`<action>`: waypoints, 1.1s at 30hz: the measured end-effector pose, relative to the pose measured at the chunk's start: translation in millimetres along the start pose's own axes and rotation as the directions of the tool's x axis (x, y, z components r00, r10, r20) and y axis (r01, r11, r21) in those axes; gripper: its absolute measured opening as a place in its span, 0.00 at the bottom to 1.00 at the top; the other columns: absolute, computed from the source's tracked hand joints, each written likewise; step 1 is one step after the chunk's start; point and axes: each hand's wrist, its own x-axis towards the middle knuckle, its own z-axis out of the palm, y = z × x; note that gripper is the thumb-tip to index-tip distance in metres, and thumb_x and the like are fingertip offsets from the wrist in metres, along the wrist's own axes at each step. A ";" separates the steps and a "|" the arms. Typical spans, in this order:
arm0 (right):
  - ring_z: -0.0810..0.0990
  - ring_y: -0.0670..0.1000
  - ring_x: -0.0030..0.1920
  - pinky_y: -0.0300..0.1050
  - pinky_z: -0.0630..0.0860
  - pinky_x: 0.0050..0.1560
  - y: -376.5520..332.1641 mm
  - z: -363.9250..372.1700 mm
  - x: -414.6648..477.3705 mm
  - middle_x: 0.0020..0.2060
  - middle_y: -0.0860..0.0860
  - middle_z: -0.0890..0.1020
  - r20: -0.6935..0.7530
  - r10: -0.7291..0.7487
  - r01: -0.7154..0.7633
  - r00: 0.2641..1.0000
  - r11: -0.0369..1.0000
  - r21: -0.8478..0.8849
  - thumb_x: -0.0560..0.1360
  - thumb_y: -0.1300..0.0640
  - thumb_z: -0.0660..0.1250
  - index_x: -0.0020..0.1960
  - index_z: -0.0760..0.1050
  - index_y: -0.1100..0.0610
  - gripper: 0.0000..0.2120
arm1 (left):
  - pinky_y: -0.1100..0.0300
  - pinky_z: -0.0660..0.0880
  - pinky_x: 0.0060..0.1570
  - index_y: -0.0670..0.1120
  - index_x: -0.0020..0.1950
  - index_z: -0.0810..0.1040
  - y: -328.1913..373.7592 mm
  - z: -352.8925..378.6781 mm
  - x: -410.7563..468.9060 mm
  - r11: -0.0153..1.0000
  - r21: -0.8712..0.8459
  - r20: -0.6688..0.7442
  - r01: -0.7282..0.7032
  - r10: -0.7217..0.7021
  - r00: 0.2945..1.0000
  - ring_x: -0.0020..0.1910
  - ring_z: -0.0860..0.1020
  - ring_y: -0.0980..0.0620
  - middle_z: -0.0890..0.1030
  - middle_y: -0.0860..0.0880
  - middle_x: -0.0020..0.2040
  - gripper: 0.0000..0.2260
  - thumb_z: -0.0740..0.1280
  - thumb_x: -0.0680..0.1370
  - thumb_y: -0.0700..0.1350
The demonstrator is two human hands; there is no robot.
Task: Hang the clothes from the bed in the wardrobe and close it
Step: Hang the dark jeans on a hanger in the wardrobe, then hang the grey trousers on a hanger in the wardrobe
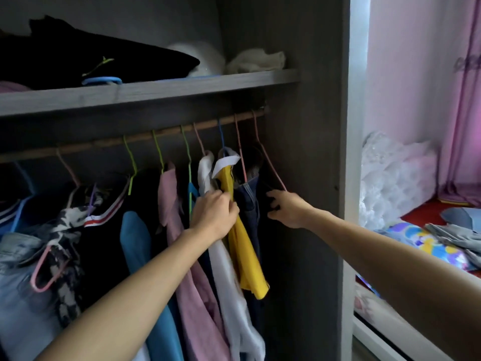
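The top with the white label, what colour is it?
The top is yellow, clearest in the head view.

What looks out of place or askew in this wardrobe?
A pink hanger at lower left dangles tilted among the clothes, off the rail, unlike the rest. A blue hanger lies flat on the shelf. Nothing looks damaged. The left hand grips the yellow garment; the right hand holds the dark garment.

Centre frame, left to right: a pink garment (187, 269), a white garment (229, 282), a yellow garment (244, 256), a black garment (264, 178). Lower left, a mottled black-and-white garment (65, 230).
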 end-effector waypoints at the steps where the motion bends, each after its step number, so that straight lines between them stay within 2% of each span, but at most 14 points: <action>1: 0.76 0.55 0.62 0.45 0.72 0.61 6.4 -4.5 -8.7 0.62 0.53 0.79 -0.041 -0.011 0.009 0.999 0.999 -0.048 0.76 0.55 0.67 0.73 0.66 0.53 0.26 | 0.52 0.69 0.46 0.45 0.46 0.76 7.3 -1.2 -2.2 1.000 -0.004 -0.010 -0.003 0.003 1.000 0.49 0.76 0.44 0.79 0.47 0.48 0.11 0.58 0.79 0.50; 4: 0.79 0.56 0.56 0.48 0.76 0.56 38.2 -23.2 -46.6 0.56 0.50 0.82 -0.146 -0.054 0.032 0.988 0.988 -0.152 0.76 0.53 0.63 0.64 0.75 0.48 0.17 | 0.54 0.67 0.41 0.46 0.44 0.74 51.3 3.4 -12.6 0.999 -0.031 -0.020 -0.012 0.011 1.000 0.47 0.76 0.44 0.79 0.48 0.46 0.10 0.59 0.79 0.50; 8: 0.80 0.56 0.53 0.50 0.78 0.52 117.9 -58.0 -107.7 0.53 0.50 0.83 -0.195 -0.059 0.011 0.979 0.971 -0.238 0.76 0.54 0.62 0.58 0.79 0.47 0.12 | 0.56 0.66 0.39 0.47 0.46 0.75 143.2 39.0 -37.0 0.998 -0.059 0.087 -0.032 0.037 0.996 0.48 0.78 0.44 0.80 0.49 0.48 0.10 0.59 0.78 0.51; 11: 0.81 0.56 0.52 0.47 0.78 0.51 188.4 -81.8 -152.0 0.54 0.50 0.83 -0.222 0.047 -0.103 0.974 0.964 -0.245 0.76 0.53 0.62 0.59 0.79 0.46 0.13 | 0.56 0.67 0.40 0.47 0.47 0.75 216.8 74.6 -50.3 0.994 -0.088 0.196 -0.063 0.079 0.977 0.49 0.78 0.44 0.81 0.48 0.50 0.10 0.59 0.79 0.51; 15: 0.80 0.59 0.51 0.44 0.70 0.42 280.2 -111.9 -205.9 0.53 0.53 0.82 -0.208 0.184 -0.246 0.961 0.911 -0.331 0.76 0.54 0.61 0.55 0.80 0.49 0.12 | 0.55 0.70 0.44 0.47 0.50 0.77 312.7 119.1 -53.0 0.981 -0.144 0.319 -0.132 0.173 0.932 0.51 0.79 0.43 0.81 0.46 0.53 0.11 0.58 0.79 0.51; 17: 0.79 0.61 0.52 0.46 0.75 0.44 322.6 -125.1 -228.4 0.53 0.55 0.82 -0.206 0.243 -0.305 0.948 0.882 -0.360 0.75 0.54 0.61 0.54 0.80 0.51 0.12 | 0.55 0.70 0.44 0.47 0.51 0.76 354.1 142.2 -49.2 0.967 -0.187 0.348 -0.171 0.228 0.910 0.51 0.78 0.44 0.81 0.46 0.53 0.11 0.58 0.79 0.51; 19: 0.80 0.61 0.52 0.48 0.75 0.46 365.3 -132.3 -246.8 0.53 0.56 0.82 -0.205 0.340 -0.394 0.918 0.843 -0.365 0.75 0.54 0.61 0.56 0.80 0.49 0.13 | 0.54 0.72 0.47 0.47 0.51 0.75 390.6 167.6 -42.8 0.951 -0.226 0.370 -0.209 0.283 0.885 0.51 0.78 0.44 0.80 0.47 0.53 0.11 0.58 0.78 0.51; 24: 0.81 0.59 0.48 0.47 0.77 0.43 474.7 -130.6 -266.6 0.49 0.53 0.83 -0.139 0.530 -0.542 0.836 0.763 -0.352 0.73 0.52 0.61 0.53 0.79 0.49 0.11 | 0.51 0.74 0.54 0.48 0.54 0.75 466.5 248.1 -19.3 0.916 -0.284 0.485 -0.283 0.392 0.782 0.55 0.77 0.45 0.79 0.47 0.56 0.13 0.59 0.77 0.53; 27: 0.81 0.57 0.52 0.46 0.75 0.43 545.0 -132.0 -263.4 0.53 0.51 0.83 -0.099 0.625 -0.612 0.774 0.699 -0.370 0.73 0.52 0.62 0.58 0.77 0.48 0.14 | 0.51 0.74 0.53 0.47 0.56 0.75 507.5 306.4 2.9 0.897 -0.316 0.543 -0.310 0.439 0.716 0.56 0.77 0.44 0.77 0.46 0.57 0.14 0.58 0.78 0.53; 33: 0.80 0.55 0.54 0.45 0.76 0.44 668.1 -151.6 -247.8 0.55 0.52 0.81 -0.053 0.803 -0.756 0.593 0.533 -0.381 0.76 0.54 0.63 0.64 0.75 0.51 0.17 | 0.51 0.73 0.53 0.46 0.57 0.74 571.7 403.8 62.9 0.861 -0.377 0.647 -0.342 0.508 0.568 0.55 0.76 0.44 0.76 0.46 0.57 0.14 0.58 0.78 0.52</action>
